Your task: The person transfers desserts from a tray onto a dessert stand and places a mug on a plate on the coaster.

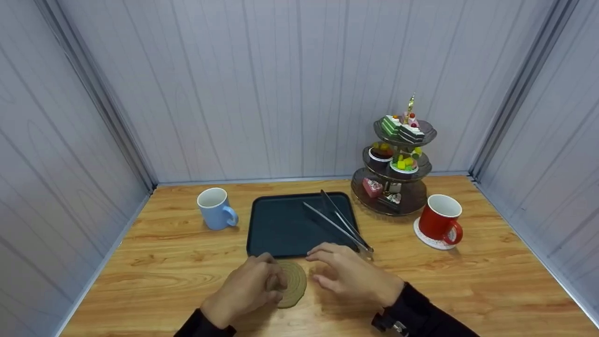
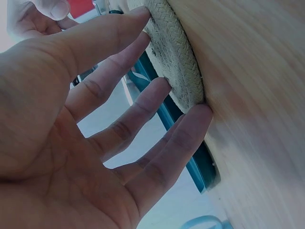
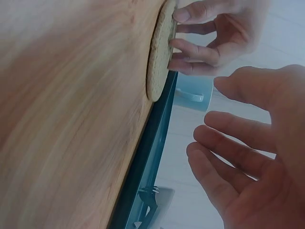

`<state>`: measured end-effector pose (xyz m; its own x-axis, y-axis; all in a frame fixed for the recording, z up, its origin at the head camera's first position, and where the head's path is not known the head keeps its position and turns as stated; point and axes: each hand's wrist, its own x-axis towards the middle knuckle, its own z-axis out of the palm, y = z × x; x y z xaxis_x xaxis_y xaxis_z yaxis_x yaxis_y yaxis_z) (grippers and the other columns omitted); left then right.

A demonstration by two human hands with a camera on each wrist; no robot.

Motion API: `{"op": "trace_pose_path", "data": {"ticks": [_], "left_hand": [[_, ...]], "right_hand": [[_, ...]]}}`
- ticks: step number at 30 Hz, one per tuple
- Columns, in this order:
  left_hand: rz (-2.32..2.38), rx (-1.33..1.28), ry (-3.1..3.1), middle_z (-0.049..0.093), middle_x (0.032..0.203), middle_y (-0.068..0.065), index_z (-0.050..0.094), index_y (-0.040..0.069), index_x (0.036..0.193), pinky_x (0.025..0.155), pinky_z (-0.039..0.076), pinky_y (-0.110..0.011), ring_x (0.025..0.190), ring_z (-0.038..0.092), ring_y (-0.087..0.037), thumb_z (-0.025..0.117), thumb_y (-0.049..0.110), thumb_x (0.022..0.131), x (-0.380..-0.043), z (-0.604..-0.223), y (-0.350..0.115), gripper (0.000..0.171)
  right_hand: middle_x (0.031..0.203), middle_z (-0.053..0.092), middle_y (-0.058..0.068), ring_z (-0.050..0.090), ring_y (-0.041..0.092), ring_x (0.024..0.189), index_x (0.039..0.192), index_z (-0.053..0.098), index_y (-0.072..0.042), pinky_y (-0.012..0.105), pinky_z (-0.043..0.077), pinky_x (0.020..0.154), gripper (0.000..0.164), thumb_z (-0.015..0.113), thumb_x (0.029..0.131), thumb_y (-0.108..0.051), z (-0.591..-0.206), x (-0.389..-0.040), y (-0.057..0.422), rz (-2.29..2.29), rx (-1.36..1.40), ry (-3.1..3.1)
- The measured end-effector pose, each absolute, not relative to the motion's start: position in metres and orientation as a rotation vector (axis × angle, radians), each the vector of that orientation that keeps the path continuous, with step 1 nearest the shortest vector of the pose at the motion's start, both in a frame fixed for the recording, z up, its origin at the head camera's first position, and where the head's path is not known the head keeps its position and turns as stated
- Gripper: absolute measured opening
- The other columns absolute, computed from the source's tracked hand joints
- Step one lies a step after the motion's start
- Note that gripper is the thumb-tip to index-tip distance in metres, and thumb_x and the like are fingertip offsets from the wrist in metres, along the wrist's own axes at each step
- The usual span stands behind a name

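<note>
A round, woven tan coaster (image 1: 295,286) lies flat on the wooden table in front of a dark tray (image 1: 281,227). Over its left part is my left hand (image 1: 248,289). In the left wrist view, that hand's spread fingertips (image 2: 198,114) meet the coaster's top and edge (image 2: 188,62), with the thumb also at it. To the right of the coaster my right hand (image 1: 348,271) hovers with relaxed, slightly bent fingers and holds nothing. The right wrist view shows a gap between those fingers and the coaster (image 3: 159,59).
Metal tongs (image 1: 333,224) lie across the tray's right side. A light blue mug (image 1: 214,216) stands left of the tray. At the right, a red mug (image 1: 434,225) sits on a white coaster (image 1: 425,241). Behind it rises a three-tier stand (image 1: 414,194) with several small cakes.
</note>
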<state>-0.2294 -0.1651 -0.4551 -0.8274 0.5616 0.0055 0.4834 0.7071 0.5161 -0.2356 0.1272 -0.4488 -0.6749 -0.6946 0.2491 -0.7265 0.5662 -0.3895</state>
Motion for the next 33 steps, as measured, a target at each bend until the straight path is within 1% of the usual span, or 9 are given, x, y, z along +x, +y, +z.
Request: {"op": "trace_pose_path", "data": {"ticks": [3,7,11,14,15,18,24,30,33], "left_hand": [[0.767,0.851,2.75,0.066,0.112,0.006,0.079,0.033,0.095,0.076,0.048,-0.029,0.095,0.057,-0.013,0.09,0.018,0.084,-0.23,-0.456,-0.162,0.021],[0.762,0.89,2.729,0.065,0.113,0.007,0.078,0.032,0.099,0.084,0.051,-0.031,0.095,0.058,-0.011,0.087,0.02,0.088,-0.23,-0.456,-0.157,0.019],[0.78,0.952,2.733,0.065,0.111,0.005,0.078,0.029,0.099,0.099,0.053,-0.042,0.095,0.06,-0.01,0.085,0.019,0.089,-0.23,-0.456,-0.15,0.016],[0.791,0.971,2.741,0.066,0.107,0.005,0.078,0.027,0.095,0.101,0.051,-0.051,0.093,0.059,-0.008,0.087,0.016,0.088,-0.232,-0.457,-0.144,0.016],[0.787,0.967,2.744,0.065,0.106,0.005,0.078,0.027,0.094,0.102,0.051,-0.052,0.092,0.058,-0.007,0.087,0.016,0.087,-0.232,-0.457,-0.142,0.016],[0.78,0.959,2.736,0.066,0.105,0.006,0.079,0.027,0.094,0.097,0.051,-0.048,0.09,0.056,-0.006,0.087,0.015,0.087,-0.233,-0.457,-0.136,0.016],[0.791,0.967,2.709,0.066,0.109,0.006,0.078,0.029,0.099,0.105,0.05,-0.042,0.099,0.06,-0.009,0.084,0.018,0.091,-0.234,-0.457,-0.128,0.015],[0.763,0.974,2.729,0.066,0.109,0.007,0.078,0.028,0.098,0.093,0.05,-0.035,0.093,0.057,-0.007,0.086,0.019,0.089,-0.235,-0.456,-0.121,0.015],[0.759,0.966,2.726,0.066,0.109,0.006,0.079,0.027,0.098,0.093,0.05,-0.035,0.093,0.058,-0.007,0.087,0.019,0.088,-0.235,-0.455,-0.118,0.016]], "right_hand": [[0.142,0.066,-0.003,0.063,0.016,0.134,0.138,0.069,-0.017,0.04,0.053,0.112,0.036,0.069,0.104,-0.029,-0.448,-0.235,0.126,0.727,1.222,-2.785],[0.139,0.067,-0.003,0.064,0.014,0.132,0.137,0.069,-0.015,0.039,0.054,0.11,0.036,0.07,0.104,-0.028,-0.449,-0.235,0.125,0.736,1.234,-2.815],[0.133,0.07,0.0,0.067,0.014,0.126,0.135,0.07,-0.013,0.034,0.057,0.105,0.034,0.07,0.103,-0.025,-0.451,-0.235,0.124,0.737,1.277,-2.785],[0.13,0.071,0.002,0.068,0.014,0.121,0.133,0.071,-0.012,0.031,0.058,0.101,0.033,0.071,0.103,-0.023,-0.453,-0.234,0.123,0.744,1.291,-2.786],[0.129,0.071,0.002,0.068,0.013,0.121,0.133,0.071,-0.013,0.031,0.058,0.101,0.032,0.071,0.102,-0.023,-0.453,-0.234,0.122,0.744,1.288,-2.796],[0.128,0.07,0.001,0.067,0.011,0.12,0.132,0.071,-0.014,0.03,0.057,0.101,0.032,0.072,0.101,-0.023,-0.454,-0.233,0.121,0.737,1.273,-2.833],[0.126,0.071,-0.002,0.065,0.007,0.118,0.131,0.072,-0.015,0.028,0.057,0.1,0.031,0.073,0.102,-0.025,-0.456,-0.233,0.121,0.691,1.259,-2.863],[0.119,0.071,-0.004,0.065,0.007,0.11,0.125,0.073,-0.018,0.027,0.056,0.094,0.024,0.073,0.102,-0.024,-0.456,-0.232,0.123,0.63,1.263,-2.864],[0.117,0.072,-0.003,0.065,0.008,0.107,0.121,0.075,-0.02,0.028,0.056,0.093,0.02,0.073,0.102,-0.022,-0.458,-0.232,0.123,0.607,1.284,-2.864]]}}
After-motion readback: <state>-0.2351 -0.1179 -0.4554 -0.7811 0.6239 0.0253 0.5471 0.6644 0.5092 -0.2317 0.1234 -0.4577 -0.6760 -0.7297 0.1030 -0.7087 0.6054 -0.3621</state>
